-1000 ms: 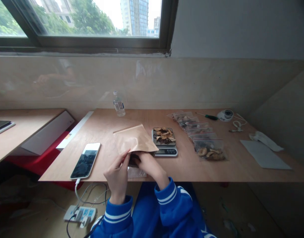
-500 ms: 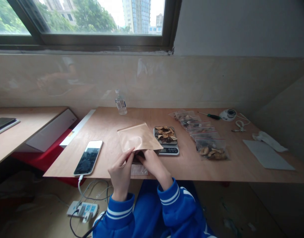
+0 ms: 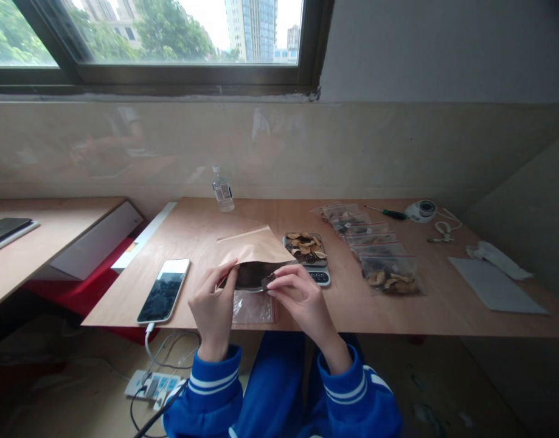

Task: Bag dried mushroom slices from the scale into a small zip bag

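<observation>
Viewed from my remote station, the left hand [image 3: 213, 311] has its thumb and forefinger pinched together on the left end of the mouth of a brown paper bag [image 3: 252, 246]. The bag's mouth gapes toward the wearer; its long line runs left to right between the two sets of fingers, and the body extends away beyond them.

The right hand [image 3: 305, 300] is nearly closed at the fingertips on a small dark piece [image 3: 267, 281] (too small for me to identify), held at the right part of the mouth. I cannot tell whether those fingers also grip the bag's rim.

The relation I note as governing: the scale [image 3: 322, 278] stands just beyond the right fingers and to their right, so the right hand is clearly the nearer. Dried slices [image 3: 304, 244] lie on its platform. A clear zip bag [image 3: 256, 309] lies on the table [image 3: 398, 317], between the hands and nearer the wearer than the fingertips. Filled clear bags [image 3: 388, 278] lie in an overlapping row, farther right of the right fingers.
</observation>
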`<state>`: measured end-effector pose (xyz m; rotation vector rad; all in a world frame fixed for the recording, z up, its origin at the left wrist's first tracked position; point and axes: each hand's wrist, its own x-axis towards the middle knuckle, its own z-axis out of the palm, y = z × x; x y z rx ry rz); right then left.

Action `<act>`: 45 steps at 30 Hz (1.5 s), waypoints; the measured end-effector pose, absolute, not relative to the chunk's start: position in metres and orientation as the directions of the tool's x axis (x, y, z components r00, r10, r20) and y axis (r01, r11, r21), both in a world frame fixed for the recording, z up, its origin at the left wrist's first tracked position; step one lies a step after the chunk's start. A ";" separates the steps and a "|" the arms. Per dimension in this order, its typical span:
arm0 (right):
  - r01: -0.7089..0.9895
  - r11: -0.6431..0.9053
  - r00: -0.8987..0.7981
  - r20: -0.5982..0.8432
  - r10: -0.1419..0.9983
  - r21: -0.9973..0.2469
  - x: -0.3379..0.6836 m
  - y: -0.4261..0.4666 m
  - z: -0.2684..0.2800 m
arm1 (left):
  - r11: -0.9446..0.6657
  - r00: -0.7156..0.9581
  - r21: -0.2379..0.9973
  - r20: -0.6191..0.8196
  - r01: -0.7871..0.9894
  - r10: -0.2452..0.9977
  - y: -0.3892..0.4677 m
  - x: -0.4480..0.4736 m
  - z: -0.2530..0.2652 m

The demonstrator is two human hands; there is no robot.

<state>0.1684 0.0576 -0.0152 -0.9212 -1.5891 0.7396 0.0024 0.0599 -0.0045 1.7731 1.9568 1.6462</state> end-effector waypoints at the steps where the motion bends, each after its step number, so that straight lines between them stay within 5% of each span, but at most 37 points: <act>1: 0.199 0.495 -0.053 0.495 0.867 -0.846 0.174 0.057 -0.018 | -0.195 -0.363 0.674 0.592 0.713 0.720 0.063 0.002 0.000; 10: 0.599 0.300 0.224 0.515 0.827 -0.743 0.211 0.107 -0.077 | -0.165 -0.480 0.705 0.615 0.689 0.625 0.147 -0.016 0.041; 15: 0.749 0.243 0.151 0.516 0.843 -0.616 0.202 0.136 -0.099 | -0.221 -0.521 0.734 0.630 0.643 0.576 0.148 -0.006 0.032; 19: 0.849 0.224 0.031 0.470 0.882 -0.478 0.198 0.135 -0.098 | -0.191 -0.512 0.774 0.561 0.604 0.650 0.122 0.005 0.008; 26: 0.821 0.208 0.090 0.481 0.872 -0.531 0.207 0.087 -0.074 | -0.144 -0.400 0.724 0.523 0.675 0.753 0.089 0.004 -0.028; 33: 0.712 0.262 -0.130 0.245 0.961 -0.652 0.212 -0.002 -0.093 | -0.009 -0.205 0.831 0.147 0.556 0.968 0.047 0.013 -0.090; 45: 0.678 0.212 -0.231 0.070 0.971 -0.704 0.222 -0.041 -0.094 | -0.165 -0.005 0.781 0.210 0.602 0.978 0.039 0.018 -0.105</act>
